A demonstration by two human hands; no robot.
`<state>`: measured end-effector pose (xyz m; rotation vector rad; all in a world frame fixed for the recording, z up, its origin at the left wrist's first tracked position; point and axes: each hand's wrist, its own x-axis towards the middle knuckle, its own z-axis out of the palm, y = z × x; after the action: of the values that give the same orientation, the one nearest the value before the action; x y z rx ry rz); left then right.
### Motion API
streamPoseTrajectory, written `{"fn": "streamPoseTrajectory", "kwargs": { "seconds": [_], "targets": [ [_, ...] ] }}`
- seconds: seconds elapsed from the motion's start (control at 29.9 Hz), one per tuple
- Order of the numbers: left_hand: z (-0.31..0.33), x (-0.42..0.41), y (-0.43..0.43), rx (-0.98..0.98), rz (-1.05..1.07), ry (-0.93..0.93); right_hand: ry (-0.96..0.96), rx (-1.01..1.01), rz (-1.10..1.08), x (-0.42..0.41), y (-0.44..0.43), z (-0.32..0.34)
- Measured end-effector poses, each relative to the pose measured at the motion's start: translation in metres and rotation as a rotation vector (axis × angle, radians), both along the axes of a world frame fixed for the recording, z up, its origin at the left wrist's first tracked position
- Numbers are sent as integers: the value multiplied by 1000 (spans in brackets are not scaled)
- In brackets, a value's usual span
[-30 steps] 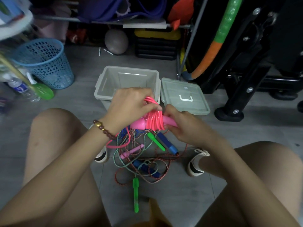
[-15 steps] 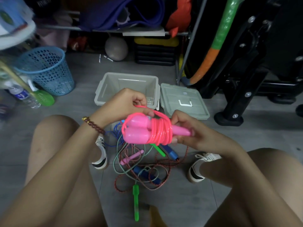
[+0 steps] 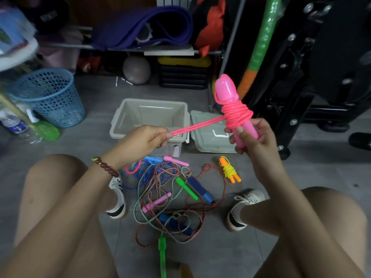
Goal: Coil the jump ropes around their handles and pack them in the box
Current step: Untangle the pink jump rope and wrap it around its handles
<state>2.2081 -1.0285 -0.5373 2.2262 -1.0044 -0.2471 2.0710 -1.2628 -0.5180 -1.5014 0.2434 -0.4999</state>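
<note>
My right hand (image 3: 254,137) grips the lower end of the pink jump rope handles (image 3: 226,91), held upright with pink cord (image 3: 236,114) coiled around their middle. My left hand (image 3: 140,141) pinches the loose end of that cord and holds it taut out to the left. Behind the hands stands the open grey box (image 3: 149,117), its lid (image 3: 208,135) lying to its right. On the floor between my feet lies a tangle of several ropes (image 3: 170,195) with pink, green and blue handles. A small orange-handled rope (image 3: 228,171) with yellow cord lies coiled to the right of the tangle.
A blue mesh basket (image 3: 50,97) stands at the left with a water bottle (image 3: 16,125) beside it. Black exercise equipment (image 3: 301,93) fills the right. A shelf with a purple mat (image 3: 144,31), a grey ball (image 3: 136,70) and a black crate (image 3: 182,75) is at the back.
My right hand has lifted the pink handles up and to the right, turning them upright. My left hand has drawn the cord's end out to the left, pulling it tight.
</note>
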Motion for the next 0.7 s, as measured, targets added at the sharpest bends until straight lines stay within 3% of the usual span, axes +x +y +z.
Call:
{"fn": "streamPoseTrajectory", "kwargs": {
  "seconds": [0.17,0.3,0.4,0.47,0.57,0.7],
  "targets": [
    [15,-24,-19,71,186,-190,-8,-186,-126,6,-4,-16],
    [6,-34,-28,-60,203,80,27,-304,-199,12,-8,-24],
    [15,-42,-32,-88,159,62,89,-308,-224,19,-10,-31],
    [20,-53,-36,57,68,-134,132,-333,-259,21,-5,-37],
    [18,-70,-43,218,-20,-639,223,-553,-264,20,5,-41],
    [16,-69,-45,189,-5,-854,320,-759,-148,21,17,-45]
  ]
}}
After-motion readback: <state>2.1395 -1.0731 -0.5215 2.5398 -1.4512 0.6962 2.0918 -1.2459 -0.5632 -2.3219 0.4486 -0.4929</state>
